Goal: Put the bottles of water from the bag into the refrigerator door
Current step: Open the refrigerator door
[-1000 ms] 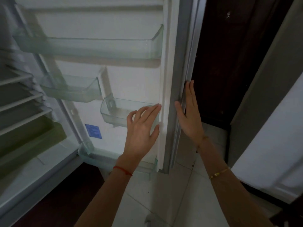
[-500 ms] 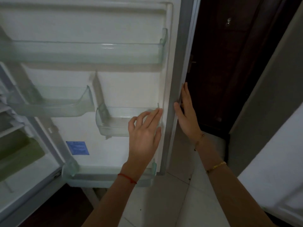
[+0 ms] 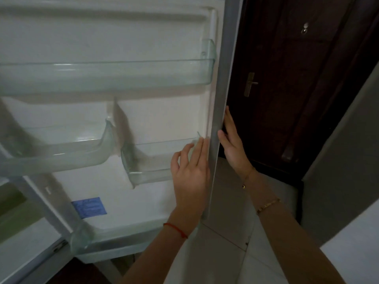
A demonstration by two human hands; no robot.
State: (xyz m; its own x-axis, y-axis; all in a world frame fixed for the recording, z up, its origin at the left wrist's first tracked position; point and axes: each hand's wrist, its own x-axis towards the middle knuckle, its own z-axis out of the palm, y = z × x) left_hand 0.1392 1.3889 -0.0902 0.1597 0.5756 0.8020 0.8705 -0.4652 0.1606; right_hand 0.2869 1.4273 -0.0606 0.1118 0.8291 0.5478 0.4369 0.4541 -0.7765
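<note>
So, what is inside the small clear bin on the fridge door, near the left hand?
The small clear bin shows no bottles, only the white refrigerator door through its plastic. Its right end is covered by the left hand, so that part is unseen.

left+centre: open refrigerator door (image 3: 164, 115), inner side facing, 4 clear bins (image 3: 102, 76), blue label (image 3: 89, 207) lower left | centre: left hand (image 3: 190, 173) flat on inner edge, fingers straight | right of centre: right hand (image 3: 233, 146) flat against outer edge | upper right: dark wooden door (image 3: 287, 119)
</note>
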